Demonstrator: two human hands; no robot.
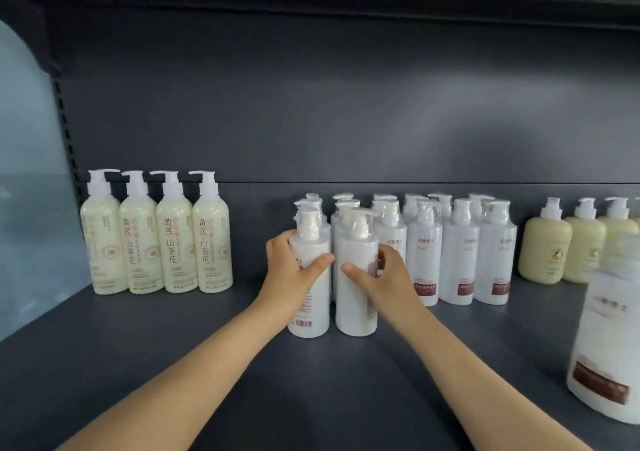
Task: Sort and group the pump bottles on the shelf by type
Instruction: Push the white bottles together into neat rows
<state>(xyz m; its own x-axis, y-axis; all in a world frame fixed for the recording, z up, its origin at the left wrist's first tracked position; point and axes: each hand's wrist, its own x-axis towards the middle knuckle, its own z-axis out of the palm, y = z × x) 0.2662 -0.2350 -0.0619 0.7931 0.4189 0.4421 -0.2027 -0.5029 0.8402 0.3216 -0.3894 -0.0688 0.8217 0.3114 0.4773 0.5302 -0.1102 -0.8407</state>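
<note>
I'm wrapping my left hand [291, 267] round 1 white pump bottle [311, 315] and my right hand [384, 274] round a second white bottle [353, 298], both standing upright mid-shelf [311, 398], touching the white cluster [457, 260] behind; 4 cream bottles [156, 236] are standing far left

The large white bottle [606, 329] at the near right is blurred and cut off by the right edge. Of the squat yellow bottles [545, 250] at the far right, the third is partly hidden behind it and a fourth is only a sliver at the edge. In the white bottle group [459, 260], the far rows show little more than wrapped pump heads behind the front row. The left hand [291, 270] has its fingers hidden behind the left front bottle [310, 312], with only the thumb showing. The right hand [384, 274] covers part of the label on the right front bottle [355, 298]. The small print on the labels is too small to read. Both forearms are cut off by the bottom edge.
</note>
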